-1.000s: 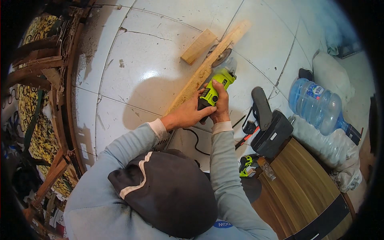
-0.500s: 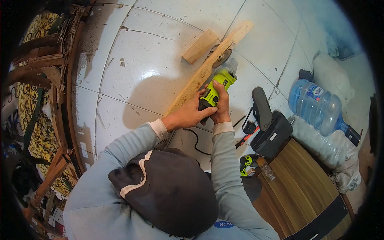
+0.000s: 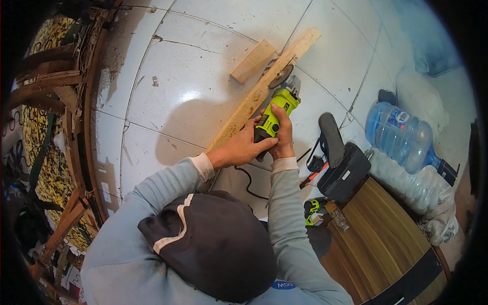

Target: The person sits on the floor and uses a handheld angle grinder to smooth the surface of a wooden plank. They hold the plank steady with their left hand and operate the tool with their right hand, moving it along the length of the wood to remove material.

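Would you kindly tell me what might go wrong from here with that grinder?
The disc appears to meet the plank, so it might bind and jerk the grinder. The left hand and right hand are bare, so flying chips could hurt them. The black cord, curving nearby, might snag.

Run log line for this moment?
left hand: gripping angle grinder | right hand: gripping angle grinder | disc: at long wooden board | short wood block: left of board

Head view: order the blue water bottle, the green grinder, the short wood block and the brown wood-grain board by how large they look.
Largest to smallest, as they look here:
1. Brown wood-grain board
2. Blue water bottle
3. Green grinder, partly covered
4. Short wood block
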The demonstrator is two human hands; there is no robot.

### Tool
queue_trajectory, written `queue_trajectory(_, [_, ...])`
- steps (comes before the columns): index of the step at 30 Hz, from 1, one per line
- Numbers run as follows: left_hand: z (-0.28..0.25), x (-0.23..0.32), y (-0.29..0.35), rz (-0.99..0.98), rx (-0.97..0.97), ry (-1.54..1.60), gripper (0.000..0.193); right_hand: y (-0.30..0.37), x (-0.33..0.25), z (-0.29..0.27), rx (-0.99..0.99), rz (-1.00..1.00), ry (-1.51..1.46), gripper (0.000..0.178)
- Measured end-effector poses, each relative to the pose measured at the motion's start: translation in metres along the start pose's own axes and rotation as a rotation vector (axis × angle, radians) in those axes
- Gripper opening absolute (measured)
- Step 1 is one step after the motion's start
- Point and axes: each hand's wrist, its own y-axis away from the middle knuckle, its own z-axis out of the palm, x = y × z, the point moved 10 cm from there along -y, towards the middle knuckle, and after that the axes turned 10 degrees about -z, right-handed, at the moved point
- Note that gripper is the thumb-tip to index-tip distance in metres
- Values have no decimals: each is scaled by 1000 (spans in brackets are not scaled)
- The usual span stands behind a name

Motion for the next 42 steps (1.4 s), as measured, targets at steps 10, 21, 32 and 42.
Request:
queue_trajectory(10, [2, 10, -2, -11, -79, 106, 99, -3, -7, 6, 13, -23, -29, 34])
queue_trajectory(21, [1, 25, -6, 40, -94, 104, 101, -13, -15, 2, 24, -37, -8, 38])
queue_trajectory(32, [2, 21, -12, 17, -96, 113, 100, -20, -12, -4, 33, -28, 11, 39])
queue_trajectory(42, [2, 16, -21, 8, -64, 51, 100, -21, -17, -2, 9, -10, 0, 40])
